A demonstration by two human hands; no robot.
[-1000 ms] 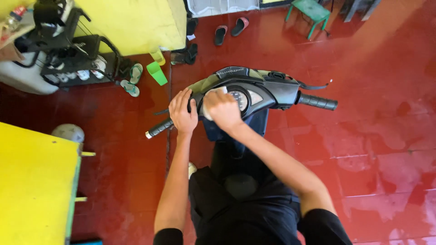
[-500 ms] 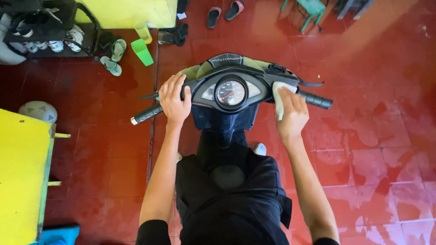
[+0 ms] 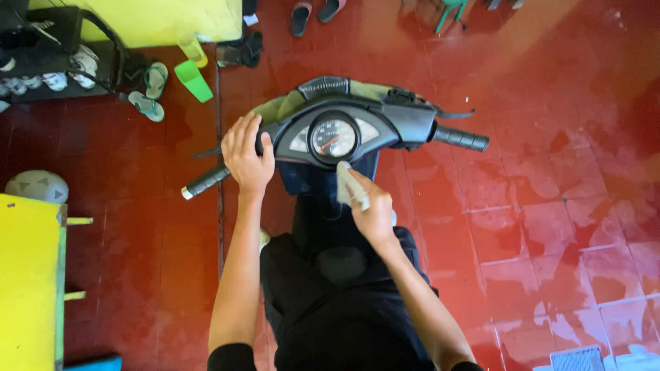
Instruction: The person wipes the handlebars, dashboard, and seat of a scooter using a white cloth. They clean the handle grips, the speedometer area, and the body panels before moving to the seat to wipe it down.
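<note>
Green cup (image 3: 193, 80), sandals (image 3: 148, 92), ball (image 3: 36, 186)

Wet red tiled floor (image 3: 550, 227) bears sandals (image 3: 148, 93), green cup (image 3: 193, 80), ball (image 3: 36, 185)

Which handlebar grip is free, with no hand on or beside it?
The grip at image right: it sticks out bare. The left hand holds the bar by the other grip, and the right hand presses a cloth below the gauge.

Bright daylight, glossy glare, sharp focus
</note>
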